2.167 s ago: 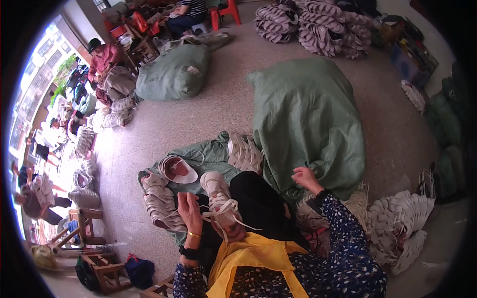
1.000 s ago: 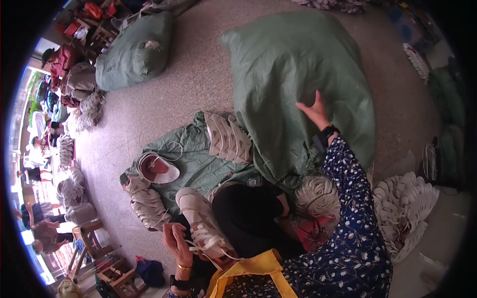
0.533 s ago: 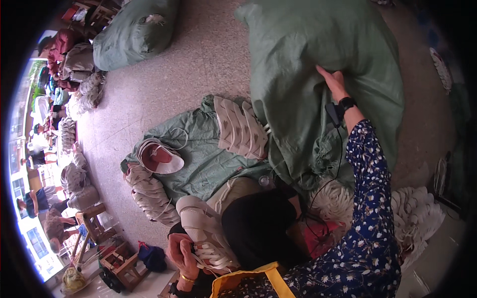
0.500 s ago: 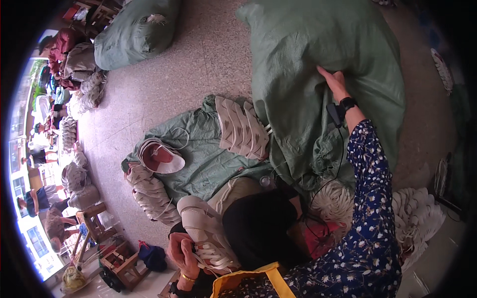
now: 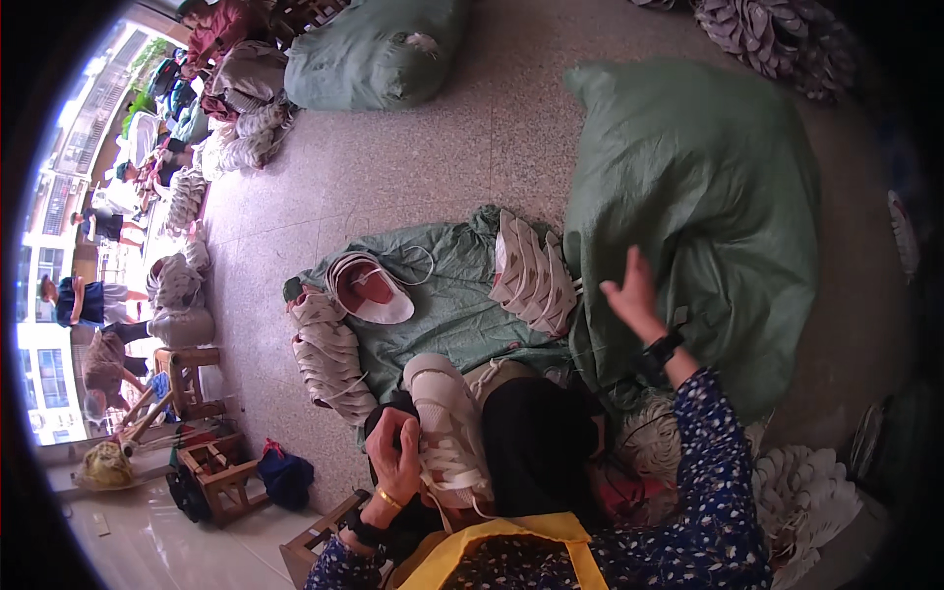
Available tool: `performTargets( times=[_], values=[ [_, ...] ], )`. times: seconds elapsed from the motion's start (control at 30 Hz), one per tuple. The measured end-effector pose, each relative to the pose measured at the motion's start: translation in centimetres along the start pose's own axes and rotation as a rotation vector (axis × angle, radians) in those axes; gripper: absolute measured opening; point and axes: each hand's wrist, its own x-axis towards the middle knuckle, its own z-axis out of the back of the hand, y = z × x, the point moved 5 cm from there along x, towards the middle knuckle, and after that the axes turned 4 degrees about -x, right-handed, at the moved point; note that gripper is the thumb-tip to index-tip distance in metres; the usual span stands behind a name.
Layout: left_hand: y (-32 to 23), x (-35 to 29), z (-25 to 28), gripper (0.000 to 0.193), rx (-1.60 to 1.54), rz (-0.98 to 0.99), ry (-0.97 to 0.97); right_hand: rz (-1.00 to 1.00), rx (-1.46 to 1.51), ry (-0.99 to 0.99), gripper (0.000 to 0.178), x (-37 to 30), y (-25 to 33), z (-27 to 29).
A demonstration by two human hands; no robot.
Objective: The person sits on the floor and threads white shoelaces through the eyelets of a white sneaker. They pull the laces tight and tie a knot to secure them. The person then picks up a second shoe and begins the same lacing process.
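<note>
A white and beige lace-up shoe (image 5: 444, 418) rests across my lap, its toe pointing away from me. Beside its laced part, my left hand (image 5: 393, 462) has its fingers curled in; whatever they hold, if anything, is hidden. My right hand (image 5: 635, 300) is held out at the near side of a large stuffed green sack (image 5: 698, 187), thumb and fingers apart, with nothing in it. A green cloth sheet (image 5: 442, 315) lies on the floor before me. On it sit nested shoe uppers (image 5: 366, 287) with red lining and an overlapping row of beige pieces (image 5: 531, 275).
A stack of shoe uppers (image 5: 329, 359) lines the sheet's left edge. Bundled white laces (image 5: 649, 438) and pale shoe pieces (image 5: 801, 501) lie at my right. Another green sack (image 5: 374, 59) lies far off. Wooden stools (image 5: 211, 472) stand at left, with people beyond.
My right hand has come off the upper part of the sack and back toward me. The whole view has shifted, and my left hand has moved slightly away from the laces.
</note>
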Motion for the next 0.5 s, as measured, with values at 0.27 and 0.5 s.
performTargets(
  times=[0.27,0.5],
  values=[
    [0.5,0.1,-0.3,0.019,-0.054,-0.095,-0.065,0.073,0.935,0.691,0.065,-6.3,17.2,0.1],
    [0.3,0.3,-0.5,0.023,-0.031,-0.156,-0.124,0.378,0.984,0.484,0.05,-1.8,29.5,9.2]
  ],
)
